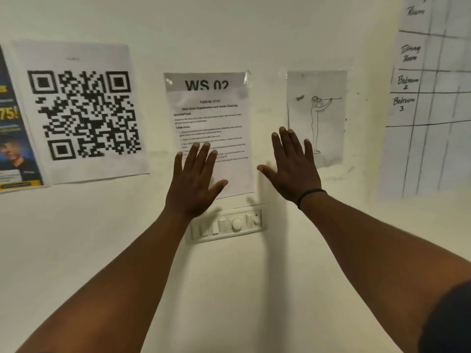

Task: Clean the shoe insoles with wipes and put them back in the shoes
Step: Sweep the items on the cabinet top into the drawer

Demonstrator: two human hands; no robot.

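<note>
No shoes, insoles or wipes are in view. I face a white wall with both arms stretched out toward it. My left hand (196, 178) is raised with straight, spread fingers in front of the lower part of a printed task sheet (211, 115) headed "WS 02". My right hand (291, 165) is raised beside that sheet, fingers straight and spread, a dark band on its wrist. Neither hand holds anything.
A large QR code sheet (81, 113) and a dark poster (12, 118) hang at the left. A line drawing of a figure (317, 118) hangs right of the task sheet, a hand-drawn room chart (430, 98) at the far right. A white switch panel (226, 224) sits below my hands.
</note>
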